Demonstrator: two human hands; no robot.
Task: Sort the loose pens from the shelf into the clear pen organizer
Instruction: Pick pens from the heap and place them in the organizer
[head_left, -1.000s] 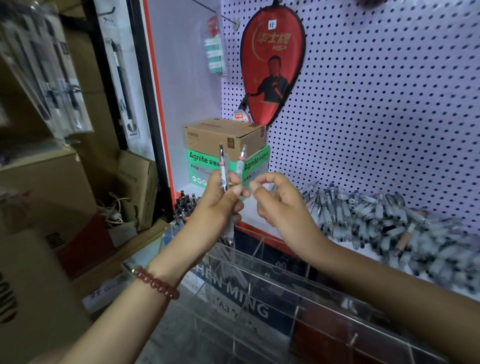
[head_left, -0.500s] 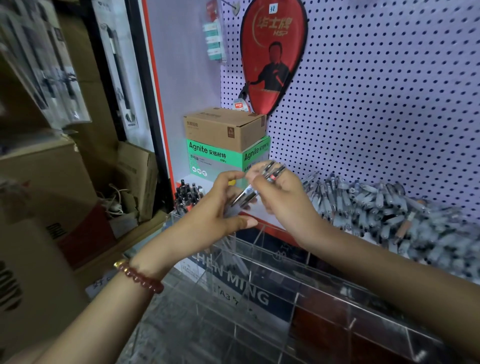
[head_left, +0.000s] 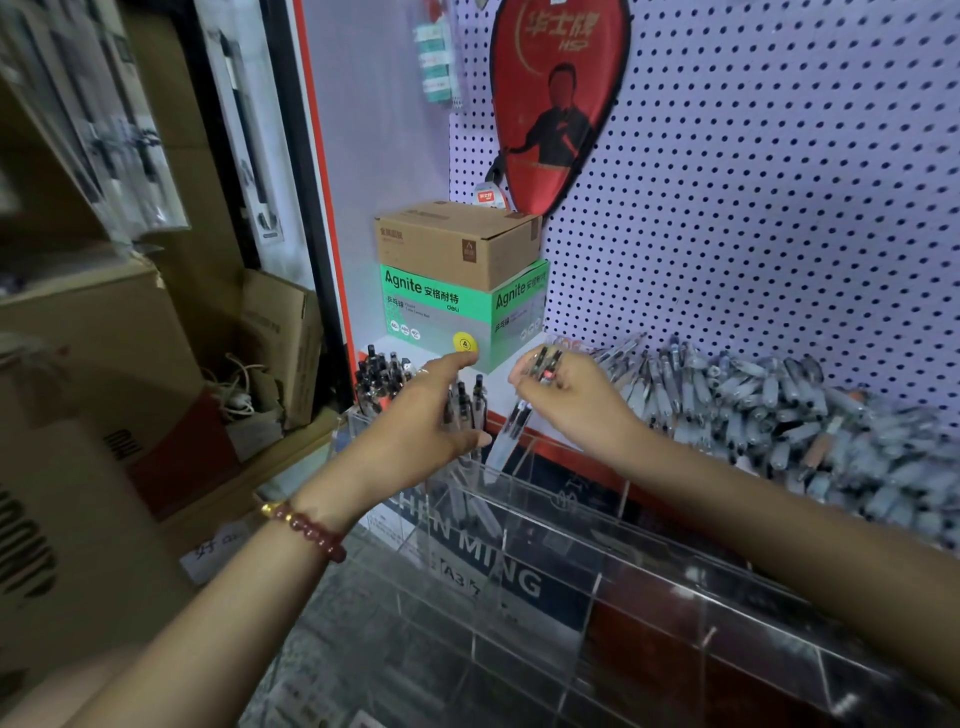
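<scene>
The person's right hand (head_left: 566, 402) curls round a small bundle of pens (head_left: 514, 423), pinched near their clip ends, with the clear barrels slanting down and to the left towards the back rim of the clear pen organizer (head_left: 571, 501). The left hand (head_left: 415, 415) is just to the left of it, spread wide with the thumb up. As far as I can see it holds nothing. A red bead bracelet (head_left: 306, 530) sits on that wrist.

The organizer lies below both hands. Dark-capped standing pens (head_left: 379, 374) fill a compartment beyond the left hand's knuckles, and a few more stand just past its fingers. Through the acrylic, white letters read "CHEN MING" on a dark sign (head_left: 483, 551).

To the right of the right hand, a heap of loose pens (head_left: 779, 415) runs along the white shelf (head_left: 501, 379).

Above the hands stands a green box (head_left: 441, 306) printed "Agnite" and "deli", with a plain brown carton (head_left: 457, 244) on top of it. Higher still, a red paddle cover (head_left: 561, 98) marked "HSP" hangs on the pegboard (head_left: 779, 208).
</scene>
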